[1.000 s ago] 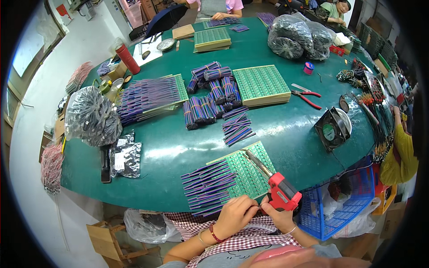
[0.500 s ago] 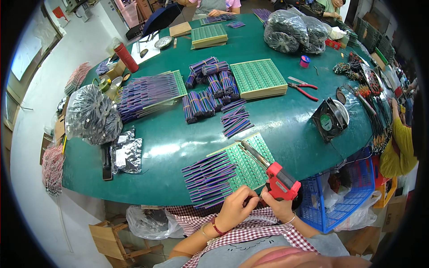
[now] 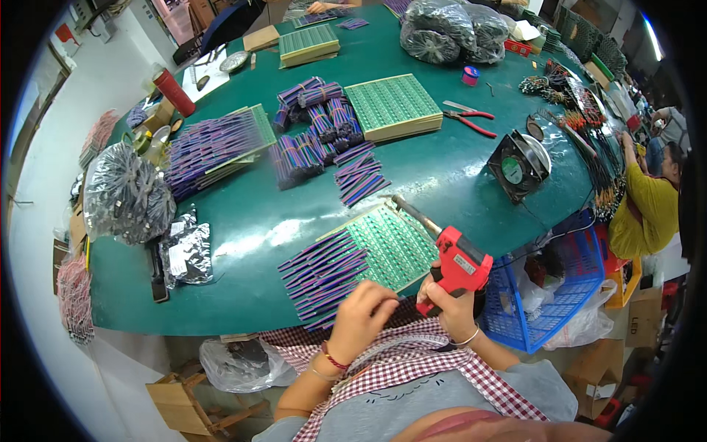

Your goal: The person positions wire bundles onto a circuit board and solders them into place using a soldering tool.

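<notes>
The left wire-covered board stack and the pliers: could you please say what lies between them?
Banded wire bundles, then a green board stack, in the head view.

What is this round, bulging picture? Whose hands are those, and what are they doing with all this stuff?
There is no machine: these are a person's bare hands. A wide fisheye camera on their head looks down, so straight edges bend near the rim.

The right hand holds a red tool, its metal tip near the far edge of a green circuit board. Purple wires lie across the board's left side. Near them is the left hand; whether it pinches anything is unclear.

The green table also holds bundled wires, stacked boards, pliers and a fan.
</notes>
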### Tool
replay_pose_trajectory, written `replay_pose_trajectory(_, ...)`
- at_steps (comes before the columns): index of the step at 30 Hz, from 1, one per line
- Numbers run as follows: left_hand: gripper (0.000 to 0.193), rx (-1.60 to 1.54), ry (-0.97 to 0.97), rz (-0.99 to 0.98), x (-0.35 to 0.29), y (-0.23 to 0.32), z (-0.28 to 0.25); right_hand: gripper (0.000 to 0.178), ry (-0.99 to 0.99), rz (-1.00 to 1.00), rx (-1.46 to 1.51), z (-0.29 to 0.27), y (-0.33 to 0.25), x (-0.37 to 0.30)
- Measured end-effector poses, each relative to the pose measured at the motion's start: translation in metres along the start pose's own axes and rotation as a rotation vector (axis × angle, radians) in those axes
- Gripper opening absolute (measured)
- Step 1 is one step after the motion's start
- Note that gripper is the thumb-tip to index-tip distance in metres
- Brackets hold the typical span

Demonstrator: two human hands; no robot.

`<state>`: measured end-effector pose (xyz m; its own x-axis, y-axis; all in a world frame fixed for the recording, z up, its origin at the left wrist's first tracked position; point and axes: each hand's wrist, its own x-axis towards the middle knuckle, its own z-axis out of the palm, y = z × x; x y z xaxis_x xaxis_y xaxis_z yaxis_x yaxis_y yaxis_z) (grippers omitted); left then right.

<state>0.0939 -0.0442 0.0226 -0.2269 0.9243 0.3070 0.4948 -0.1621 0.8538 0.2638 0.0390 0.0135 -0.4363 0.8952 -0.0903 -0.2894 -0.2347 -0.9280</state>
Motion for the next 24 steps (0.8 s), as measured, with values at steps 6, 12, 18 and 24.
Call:
replay_pose_trajectory(6,0.014,0.219,-0.001,-0.038,0.004,-0.016,-0.020,0.045,0.002,-0.072,0.101,-0.021,0.000,0.005)
replay_pose_trajectory(12,0.016,0.399,0.019,0.114,0.015,-0.034,-0.027,0.066,-0.022,-0.129,-0.194,-0.047,-0.009,0.005)
replay_pose_trajectory(18,0.018,0.481,0.064,0.102,0.010,-0.052,-0.023,0.059,-0.057,0.117,-0.140,-0.066,-0.005,-0.010)
replay_pose_trajectory(24,0.023,0.479,0.037,0.108,0.009,-0.050,-0.017,0.057,-0.105,0.183,-0.178,-0.072,0.001,-0.030)
